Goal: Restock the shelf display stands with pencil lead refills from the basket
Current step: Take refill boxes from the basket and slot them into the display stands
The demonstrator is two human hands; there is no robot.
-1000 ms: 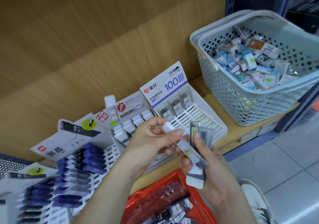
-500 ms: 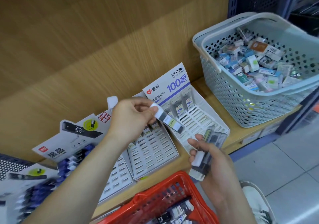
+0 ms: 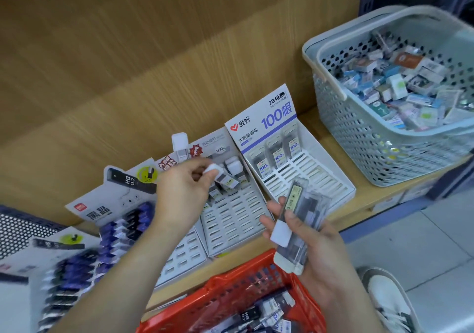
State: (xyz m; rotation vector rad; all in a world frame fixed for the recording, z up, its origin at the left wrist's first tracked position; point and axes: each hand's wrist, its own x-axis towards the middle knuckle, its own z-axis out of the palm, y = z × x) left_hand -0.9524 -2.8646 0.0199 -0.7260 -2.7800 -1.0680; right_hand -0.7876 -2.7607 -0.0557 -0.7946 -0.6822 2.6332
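Left hand point(image 3: 183, 191) pinches one refill point(image 3: 223, 178) at the stand point(image 3: 232, 219) (right hand point(image 3: 318, 255) grips a bundle point(image 3: 307, 209)).

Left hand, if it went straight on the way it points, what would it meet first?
Likely the white-capped refills standing in the middle display stand, just ahead of the left hand; blur leaves depth unsure.
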